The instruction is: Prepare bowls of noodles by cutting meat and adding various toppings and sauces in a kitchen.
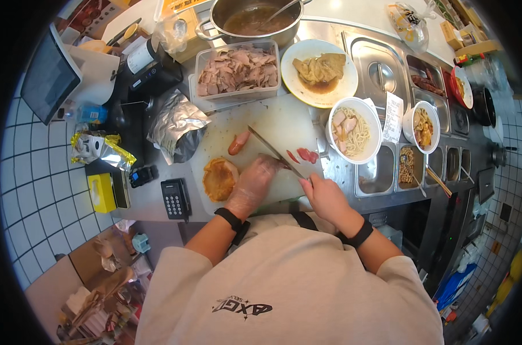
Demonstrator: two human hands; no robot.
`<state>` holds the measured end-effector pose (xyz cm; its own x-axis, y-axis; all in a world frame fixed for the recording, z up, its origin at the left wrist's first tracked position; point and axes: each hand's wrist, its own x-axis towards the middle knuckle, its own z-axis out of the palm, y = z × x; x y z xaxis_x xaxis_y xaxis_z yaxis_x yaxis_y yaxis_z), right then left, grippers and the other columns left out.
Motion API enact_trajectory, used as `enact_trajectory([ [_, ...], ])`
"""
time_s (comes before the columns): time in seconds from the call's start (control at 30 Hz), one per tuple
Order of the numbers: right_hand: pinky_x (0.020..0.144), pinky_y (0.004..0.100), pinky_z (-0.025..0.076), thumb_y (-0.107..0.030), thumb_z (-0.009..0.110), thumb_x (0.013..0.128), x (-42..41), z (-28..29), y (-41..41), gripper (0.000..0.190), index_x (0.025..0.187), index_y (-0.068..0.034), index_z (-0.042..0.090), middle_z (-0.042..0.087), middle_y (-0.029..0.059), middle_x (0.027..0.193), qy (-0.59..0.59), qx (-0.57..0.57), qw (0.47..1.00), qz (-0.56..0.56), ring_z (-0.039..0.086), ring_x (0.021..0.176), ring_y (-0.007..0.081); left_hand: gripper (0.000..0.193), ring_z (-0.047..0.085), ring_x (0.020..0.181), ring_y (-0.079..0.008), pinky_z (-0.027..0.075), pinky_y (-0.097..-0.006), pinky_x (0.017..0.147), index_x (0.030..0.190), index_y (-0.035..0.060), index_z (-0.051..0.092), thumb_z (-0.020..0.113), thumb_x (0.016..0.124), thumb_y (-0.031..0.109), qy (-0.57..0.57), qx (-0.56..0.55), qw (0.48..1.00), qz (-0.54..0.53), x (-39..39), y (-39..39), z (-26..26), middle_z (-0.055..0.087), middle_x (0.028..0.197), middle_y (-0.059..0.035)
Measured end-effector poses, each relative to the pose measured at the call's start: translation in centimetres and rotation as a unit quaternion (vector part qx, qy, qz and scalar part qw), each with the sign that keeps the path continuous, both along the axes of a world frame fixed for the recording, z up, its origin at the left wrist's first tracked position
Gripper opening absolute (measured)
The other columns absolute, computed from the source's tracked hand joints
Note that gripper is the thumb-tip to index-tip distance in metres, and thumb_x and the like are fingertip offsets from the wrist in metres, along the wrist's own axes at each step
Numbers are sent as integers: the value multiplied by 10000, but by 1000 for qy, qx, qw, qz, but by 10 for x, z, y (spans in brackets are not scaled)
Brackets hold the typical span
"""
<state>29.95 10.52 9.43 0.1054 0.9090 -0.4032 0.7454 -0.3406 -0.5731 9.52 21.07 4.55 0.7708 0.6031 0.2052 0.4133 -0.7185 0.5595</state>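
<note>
In a clear plastic glove, my left hand (pixel 257 176) presses down on the white cutting board (pixel 282 116). A small dark red piece of meat (pixel 283 163) pokes out from under its fingertips, mostly hidden. My right hand (pixel 327 195), bare, grips the handle of a long knife (pixel 274 151). The blade slants up and left across the board, beside the left fingertips. Thin red meat slices (pixel 307 155) lie right of the blade. A cut sausage piece (pixel 239 143) rests to its left. Against my left hand sits a round browned flatbread (pixel 220 179).
A plastic tub of sliced meat (pixel 239 71), a plate of braised food (pixel 320 73) and a steel pot (pixel 256 19) stand behind the board. Noodle bowls (pixel 351 131) and steel pans (pixel 375 170) line the right. Crumpled foil (pixel 179 123) and a keypad device (pixel 175 199) are left.
</note>
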Motion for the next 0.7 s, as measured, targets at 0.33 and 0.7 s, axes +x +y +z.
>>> enact_trajectory([
  [0.33,637,553,466,-354,542,1050,20,-4,-28,392,909,8,595,631,277,720,37,1,998,-46,612,713,505,324,610,1129,-335,523,-407,967,1130,40,686,600,819,2,75,-32,993,85,-2,1,6,650,1149,-143],
  [0.7,673,559,483,-396,531,1052,22,10,-43,407,957,-2,573,664,264,775,93,2,994,-60,632,761,489,360,615,1149,-328,533,-394,974,1177,38,695,615,826,26,72,-19,996,-48,1,-7,4,661,1180,-140],
])
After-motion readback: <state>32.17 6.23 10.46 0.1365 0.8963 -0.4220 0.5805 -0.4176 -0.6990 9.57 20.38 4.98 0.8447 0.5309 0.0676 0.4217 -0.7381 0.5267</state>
